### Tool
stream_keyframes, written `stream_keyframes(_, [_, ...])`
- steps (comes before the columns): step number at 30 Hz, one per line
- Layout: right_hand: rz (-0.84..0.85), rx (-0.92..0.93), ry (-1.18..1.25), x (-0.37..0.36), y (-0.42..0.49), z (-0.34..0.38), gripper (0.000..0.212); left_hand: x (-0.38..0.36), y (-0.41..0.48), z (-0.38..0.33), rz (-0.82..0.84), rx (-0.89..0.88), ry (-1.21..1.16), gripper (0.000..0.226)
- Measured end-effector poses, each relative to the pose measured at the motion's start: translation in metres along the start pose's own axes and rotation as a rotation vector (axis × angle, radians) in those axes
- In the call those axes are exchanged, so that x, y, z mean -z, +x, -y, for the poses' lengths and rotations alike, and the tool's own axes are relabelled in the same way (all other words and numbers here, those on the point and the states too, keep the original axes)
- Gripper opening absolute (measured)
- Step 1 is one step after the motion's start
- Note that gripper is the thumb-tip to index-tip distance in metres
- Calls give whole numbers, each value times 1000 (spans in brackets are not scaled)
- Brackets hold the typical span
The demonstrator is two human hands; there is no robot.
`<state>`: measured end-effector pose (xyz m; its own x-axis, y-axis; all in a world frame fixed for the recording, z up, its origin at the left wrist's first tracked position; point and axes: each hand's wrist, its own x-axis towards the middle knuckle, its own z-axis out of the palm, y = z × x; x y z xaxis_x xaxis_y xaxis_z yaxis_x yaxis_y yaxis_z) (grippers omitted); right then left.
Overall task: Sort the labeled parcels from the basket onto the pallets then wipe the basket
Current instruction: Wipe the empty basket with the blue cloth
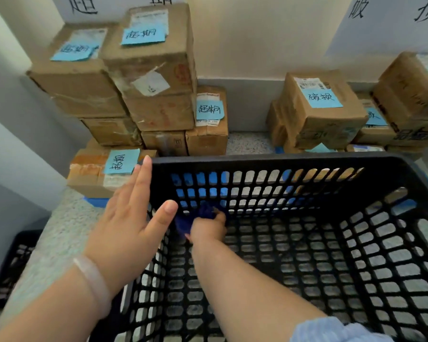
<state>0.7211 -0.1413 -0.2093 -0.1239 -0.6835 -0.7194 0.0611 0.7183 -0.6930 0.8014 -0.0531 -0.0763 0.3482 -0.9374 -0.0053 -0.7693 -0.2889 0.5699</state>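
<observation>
Down in the far left corner of the basket (282,160), our right hand (208,230) curls tight around a dark blue cloth (182,224), which is bunched against the mesh wall just ahead of our knuckles. Our left hand (126,218) lies flat on the basket's left rim, fingers straight, holding nothing, its thumb close above the cloth. Beyond the basket's far left corner stands a stack of labeled parcels (153,58); more boxes (316,112) sit beyond its far right.

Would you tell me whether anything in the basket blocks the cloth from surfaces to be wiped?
Nothing visible does. The right hand holds the cloth in the far left corner of the basket, no parcel shows inside, and the left hand rests at its left rim.
</observation>
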Motion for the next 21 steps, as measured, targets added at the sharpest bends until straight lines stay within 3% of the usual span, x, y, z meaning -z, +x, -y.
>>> stream_keyframes(3, [144,-2,-93,-32,0,-22,41,-2,1,6,-8,-15,-72,76])
stream_keyframes(8, [283,36,-124,-9,-37,6,36,-3,2,9,-10,22,-146,78])
stream_keyframes(12, [456,200,-116,1,-66,35,26,-2,2,6,-11,92,-183,89])
stream_keyframes(15, [514,323,-131,6,-86,55,26,-1,2,7,-60,104,-283,80])
stream_keyframes(18, [499,562,-136,7,-94,71,44,4,-3,5,-143,155,-551,75])
stream_keyframes(21, [465,772,-305,6,-93,80,43,10,-13,4,-153,269,-799,62])
